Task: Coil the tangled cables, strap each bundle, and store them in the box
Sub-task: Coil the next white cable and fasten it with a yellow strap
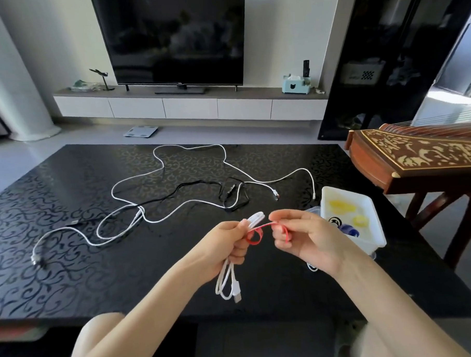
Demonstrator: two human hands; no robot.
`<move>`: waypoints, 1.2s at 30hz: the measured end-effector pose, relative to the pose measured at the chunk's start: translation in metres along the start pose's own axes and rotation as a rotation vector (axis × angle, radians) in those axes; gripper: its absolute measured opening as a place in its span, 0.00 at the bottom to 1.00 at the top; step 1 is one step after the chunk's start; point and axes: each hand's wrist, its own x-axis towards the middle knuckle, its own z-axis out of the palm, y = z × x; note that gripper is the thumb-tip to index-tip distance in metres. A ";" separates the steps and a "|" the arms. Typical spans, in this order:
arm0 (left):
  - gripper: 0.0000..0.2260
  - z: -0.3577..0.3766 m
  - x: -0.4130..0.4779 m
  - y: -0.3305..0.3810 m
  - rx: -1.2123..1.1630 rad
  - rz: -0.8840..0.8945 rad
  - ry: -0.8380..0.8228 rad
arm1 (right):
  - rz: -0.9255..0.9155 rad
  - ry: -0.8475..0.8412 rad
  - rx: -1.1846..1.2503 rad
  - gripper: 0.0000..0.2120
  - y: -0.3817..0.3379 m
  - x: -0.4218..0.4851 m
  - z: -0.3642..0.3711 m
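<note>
Left hand [226,243] grips the coiled white cable [255,218], right hand [304,236] pinches the red strap [263,226]; I judge slack loops could spill before cinching.

I took the dark-screened television [174,38] on the far wall as reference. Directly below it ran a long white console [190,107] with a grey top. On the console, left of the television, stood a model aeroplane [100,75]. To the right sat a light-blue tissue box [295,84] beside a dark upright remote [306,67]. On the floor below the television lay a pale bathroom scale [140,132]. Right of the television stood a glossy black cabinet [385,50] and, nearer me, a carved wooden zither [417,154]. A white column [11,80] rose to its left. A black scroll-patterned table [69,239] lay before it.
</note>
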 end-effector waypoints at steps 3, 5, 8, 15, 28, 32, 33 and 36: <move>0.16 0.005 -0.006 0.001 0.006 0.030 -0.063 | -0.047 -0.072 0.120 0.14 -0.002 -0.002 0.005; 0.16 0.007 -0.008 0.002 -0.022 0.043 -0.088 | -0.141 -0.085 -0.034 0.15 -0.005 -0.006 0.008; 0.18 0.006 -0.011 0.005 -0.126 0.057 -0.117 | -0.242 -0.141 -0.205 0.22 -0.005 -0.010 0.010; 0.18 0.004 -0.020 0.011 -0.153 0.078 -0.177 | -0.442 -0.023 -0.491 0.12 -0.009 -0.007 0.027; 0.17 0.029 -0.026 0.011 0.261 0.192 0.147 | -0.780 0.360 -0.558 0.20 -0.001 -0.012 0.064; 0.16 0.021 -0.026 0.009 0.281 0.253 0.205 | -0.456 0.233 -0.070 0.20 -0.016 -0.021 0.057; 0.16 0.019 -0.026 0.009 0.282 0.272 0.207 | -0.393 0.253 -0.115 0.21 -0.017 -0.021 0.051; 0.16 0.012 -0.030 0.013 0.263 0.317 0.176 | -0.177 0.355 -0.239 0.19 -0.011 -0.017 0.030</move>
